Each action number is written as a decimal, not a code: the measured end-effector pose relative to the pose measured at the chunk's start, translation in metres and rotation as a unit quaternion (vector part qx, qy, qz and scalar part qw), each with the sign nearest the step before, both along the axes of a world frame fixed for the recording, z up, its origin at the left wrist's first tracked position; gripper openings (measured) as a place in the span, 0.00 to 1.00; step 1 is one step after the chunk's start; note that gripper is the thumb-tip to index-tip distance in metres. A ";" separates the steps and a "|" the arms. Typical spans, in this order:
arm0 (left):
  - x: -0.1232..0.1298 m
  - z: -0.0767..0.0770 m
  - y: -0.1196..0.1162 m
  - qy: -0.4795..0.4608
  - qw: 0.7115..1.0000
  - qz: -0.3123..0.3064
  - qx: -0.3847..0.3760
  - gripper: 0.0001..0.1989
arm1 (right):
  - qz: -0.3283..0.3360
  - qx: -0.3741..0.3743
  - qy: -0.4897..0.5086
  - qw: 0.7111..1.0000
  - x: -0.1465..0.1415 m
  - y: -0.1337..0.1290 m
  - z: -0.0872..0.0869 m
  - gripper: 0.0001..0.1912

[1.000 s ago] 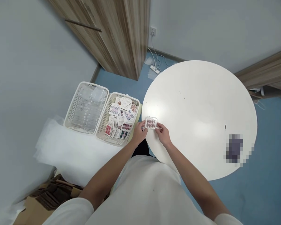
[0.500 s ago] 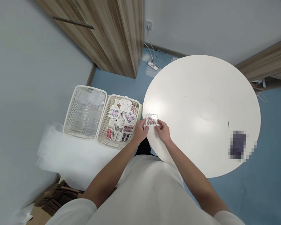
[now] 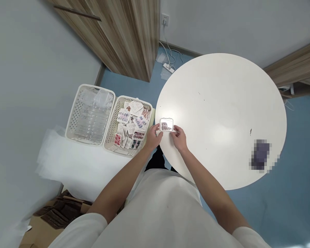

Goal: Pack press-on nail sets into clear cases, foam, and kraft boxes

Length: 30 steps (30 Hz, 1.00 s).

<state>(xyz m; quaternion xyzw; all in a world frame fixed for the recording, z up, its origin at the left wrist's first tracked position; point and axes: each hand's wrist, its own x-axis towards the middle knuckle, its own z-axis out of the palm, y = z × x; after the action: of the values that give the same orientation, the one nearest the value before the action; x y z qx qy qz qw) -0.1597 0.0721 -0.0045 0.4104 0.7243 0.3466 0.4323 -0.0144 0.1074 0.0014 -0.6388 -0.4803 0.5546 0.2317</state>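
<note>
A small clear plastic box (image 3: 166,124) with rows of reddish-brown press-on nails inside is held over the near left edge of the round white table (image 3: 222,103). My left hand (image 3: 154,136) pinches its left side between thumb and fingers. At the lower right corner, the fingers of my right hand (image 3: 179,138) close on the box. A bright reflection covers the upper part of the lid and hides some of the nails.
Left of the table stands a white basket (image 3: 108,147) of nail cards in several colours. Beside it, another white basket (image 3: 68,125) holds stacked clear plastic boxes. White sheeting (image 3: 74,165) lies in front of them. A blurred dark item (image 3: 260,155) rests at the table's right.
The box has tipped in my hands, so its lid now catches a bright reflection. My head view has shifted slightly, and both hands keep their hold.
</note>
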 end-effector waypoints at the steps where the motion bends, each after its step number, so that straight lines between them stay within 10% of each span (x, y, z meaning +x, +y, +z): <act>1: 0.001 -0.001 -0.001 0.000 1.000 0.008 0.003 0.23 | -0.003 -0.005 0.000 1.000 0.003 -0.002 0.000 0.25; 20: 0.103 0.039 -0.126 -0.038 0.997 0.067 -0.018 0.18 | 0.099 0.044 0.016 0.994 0.114 -0.067 0.036 0.21; 30: 0.043 0.068 -0.222 0.036 0.959 0.280 -0.012 0.17 | 0.236 0.056 0.056 0.969 0.083 -0.093 0.029 0.19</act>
<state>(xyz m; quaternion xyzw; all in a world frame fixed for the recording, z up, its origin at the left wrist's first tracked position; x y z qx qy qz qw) -0.1172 -0.1500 0.0636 0.1983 0.8295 0.4301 0.2962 0.0689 0.0148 0.0301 -0.4614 -0.6338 0.6007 0.1564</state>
